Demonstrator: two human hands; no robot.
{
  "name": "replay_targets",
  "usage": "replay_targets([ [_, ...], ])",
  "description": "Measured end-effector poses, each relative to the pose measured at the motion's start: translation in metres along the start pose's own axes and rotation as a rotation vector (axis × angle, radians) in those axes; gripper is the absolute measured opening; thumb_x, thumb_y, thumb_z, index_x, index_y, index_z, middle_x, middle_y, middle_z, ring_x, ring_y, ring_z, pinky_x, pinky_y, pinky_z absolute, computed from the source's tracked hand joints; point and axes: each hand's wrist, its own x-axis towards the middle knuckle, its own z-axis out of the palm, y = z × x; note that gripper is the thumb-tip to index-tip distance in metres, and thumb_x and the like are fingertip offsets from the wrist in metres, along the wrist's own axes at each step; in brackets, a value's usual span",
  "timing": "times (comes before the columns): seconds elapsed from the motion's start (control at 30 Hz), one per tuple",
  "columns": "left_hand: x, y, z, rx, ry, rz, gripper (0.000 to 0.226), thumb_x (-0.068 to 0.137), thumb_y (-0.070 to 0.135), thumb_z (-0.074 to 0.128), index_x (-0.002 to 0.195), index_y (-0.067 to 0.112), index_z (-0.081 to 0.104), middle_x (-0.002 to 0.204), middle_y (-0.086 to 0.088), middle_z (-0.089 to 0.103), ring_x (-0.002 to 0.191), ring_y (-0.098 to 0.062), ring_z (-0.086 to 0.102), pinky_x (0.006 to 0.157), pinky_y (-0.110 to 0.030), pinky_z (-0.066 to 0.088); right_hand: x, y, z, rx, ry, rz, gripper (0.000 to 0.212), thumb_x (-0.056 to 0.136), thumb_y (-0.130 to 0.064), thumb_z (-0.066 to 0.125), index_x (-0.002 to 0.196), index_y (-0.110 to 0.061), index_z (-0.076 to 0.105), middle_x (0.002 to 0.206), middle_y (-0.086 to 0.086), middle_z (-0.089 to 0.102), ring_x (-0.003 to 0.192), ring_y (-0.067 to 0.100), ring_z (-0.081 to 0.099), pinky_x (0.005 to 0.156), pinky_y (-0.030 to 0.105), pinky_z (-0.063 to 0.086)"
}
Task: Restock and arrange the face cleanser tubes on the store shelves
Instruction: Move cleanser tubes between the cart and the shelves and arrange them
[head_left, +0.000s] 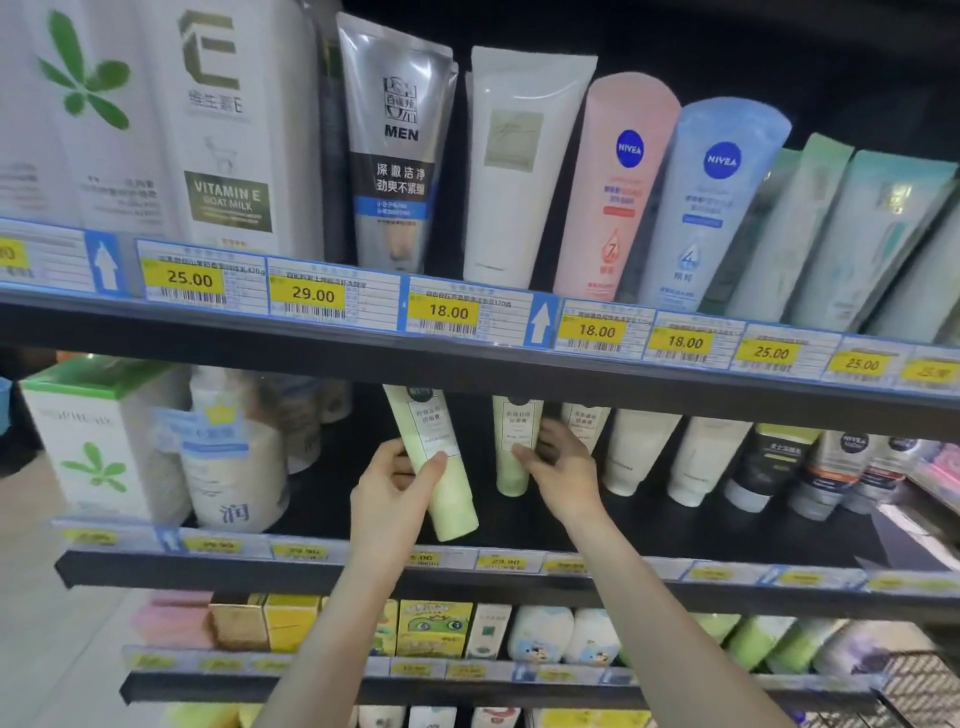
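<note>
Two bare forearms reach up from the bottom edge toward the middle black shelf (467, 577) of a store rack. On that shelf the left hand (392, 486) wraps its fingers and thumb round a pale green plastic cleanser tube with a white label (441, 467), which leans with its top to the left and its cap end low, near the shelf's front lip. Just to its right, the right hand (563, 467) pinches a second pale green tube of the same kind (511, 452), which stands nearly upright, cap down, further back on the same shelf; the thumb lies on the label and the fingers curl behind. Beside that tube to the right stands a third like it (584, 423), then a row of white tubes (639, 452) and dark grey men's tubes (769, 467). To the left of the hands sit a white box with a green leaf print (88, 441) and a white pouch with a blue label (234, 457). Above, the upper shelf carries a grey tube marked MEN (397, 145), a plain white tube (519, 161), a pink tube (618, 182) and a light blue tube (711, 202), over yellow price tags (449, 312). Below, the lower shelf holds small yellow and green boxes (431, 629).
</note>
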Motion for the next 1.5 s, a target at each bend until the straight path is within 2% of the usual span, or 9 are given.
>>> replay_targets([
  [0.17, -0.001, 0.0, 0.0, -0.001, -0.021, 0.009, 0.022, 0.087, 0.022, 0.062, 0.108, 0.019, 0.058, 0.096, 0.001, 0.065, 0.089, -0.012, 0.061, 0.074, -0.024, 0.047, 0.005, 0.006, -0.001, -0.086, 0.034, 0.009, 0.044, 0.085, -0.015, 0.067, 0.126, -0.009, 0.053, 0.124, 0.009, 0.061, 0.117, 0.02, 0.056, 0.095, 0.022, 0.041],
  [0.37, -0.004, 0.003, 0.0, -0.011, -0.034, 0.01, 0.023, 0.088, 0.021, 0.061, 0.11, 0.019, 0.057, 0.096, 0.003, 0.064, 0.088, -0.008, 0.06, 0.067, -0.017, 0.043, 0.004, 0.007, -0.001, -0.246, 0.063, -0.021, 0.044, 0.09, -0.024, 0.062, 0.131, -0.015, 0.049, 0.116, 0.008, 0.065, 0.109, 0.021, 0.06, 0.085, 0.022, 0.04],
  [0.73, -0.004, 0.003, 0.0, 0.025, -0.05, 0.003, 0.022, 0.087, 0.021, 0.062, 0.109, 0.021, 0.057, 0.096, 0.0, 0.064, 0.09, -0.013, 0.061, 0.068, -0.017, 0.043, 0.01, 0.008, 0.001, -0.3, 0.041, 0.015, 0.045, 0.09, -0.026, 0.06, 0.131, -0.012, 0.047, 0.118, 0.01, 0.064, 0.112, 0.025, 0.058, 0.095, 0.034, 0.045],
  [0.9, -0.002, 0.003, 0.0, 0.034, -0.066, -0.023, 0.027, 0.086, 0.02, 0.063, 0.113, 0.019, 0.056, 0.1, -0.001, 0.064, 0.093, -0.014, 0.061, 0.069, -0.017, 0.043, 0.001, 0.006, -0.008, -0.313, 0.027, 0.008, 0.041, 0.091, -0.029, 0.059, 0.126, -0.011, 0.051, 0.116, 0.008, 0.066, 0.107, 0.024, 0.061, 0.089, 0.031, 0.046],
  [1.0, 0.0, 0.003, 0.0, 0.033, -0.079, -0.04, 0.028, 0.086, 0.02, 0.064, 0.113, 0.02, 0.055, 0.102, -0.001, 0.063, 0.096, -0.015, 0.061, 0.074, -0.021, 0.045, -0.016, 0.002, -0.018, -0.393, 0.021, -0.058, 0.035, 0.093, -0.029, 0.055, 0.123, -0.012, 0.054, 0.112, 0.006, 0.067, 0.1, 0.022, 0.064, 0.086, 0.035, 0.051],
  [1.1, 0.003, 0.004, -0.001, 0.034, -0.086, -0.055, 0.032, 0.084, 0.018, 0.066, 0.114, 0.021, 0.054, 0.105, -0.003, 0.063, 0.096, -0.016, 0.061, 0.081, -0.028, 0.048, -0.041, 0.001, -0.028, -0.673, 0.018, -0.272, 0.03, 0.095, -0.029, 0.051, 0.121, -0.017, 0.058, 0.107, 0.002, 0.067, 0.095, 0.022, 0.065, 0.075, 0.037, 0.054],
  [1.23, 0.009, 0.014, 0.0, 0.124, -0.075, -0.005, 0.042, 0.083, 0.016, 0.068, 0.122, 0.016, 0.051, 0.105, 0.001, 0.061, 0.091, -0.012, 0.06, 0.074, -0.019, 0.043, -0.073, 0.008, -0.03, -0.894, 0.097, -0.574, 0.022, 0.087, -0.03, 0.052, 0.096, -0.019, 0.07, 0.079, -0.004, 0.069, 0.067, 0.015, 0.066, 0.051, 0.027, 0.053],
  [1.33, 0.019, 0.017, 0.007, 0.246, -0.054, 0.072, 0.043, 0.082, 0.016, 0.069, 0.122, 0.014, 0.053, 0.106, 0.001, 0.061, 0.092, -0.008, 0.055, 0.074, -0.015, 0.041, -0.087, 0.017, -0.028, -0.941, 0.093, -0.634, 0.036, 0.086, -0.038, 0.04, 0.089, -0.023, 0.072, 0.078, -0.009, 0.07, 0.066, 0.009, 0.066, 0.052, 0.022, 0.052],
  [1.5, 0.039, 0.007, 0.022, 0.359, -0.082, 0.083, 0.043, 0.081, 0.013, 0.07, 0.121, 0.009, 0.054, 0.117, -0.01, 0.062, 0.104, -0.02, 0.059, 0.087, -0.029, 0.048, -0.1, 0.023, -0.027, -0.953, 0.054, -0.635, 0.036, 0.087, -0.04, 0.039, 0.084, -0.027, 0.072, 0.078, -0.013, 0.07, 0.069, 0.006, 0.067, 0.06, 0.023, 0.054],
])
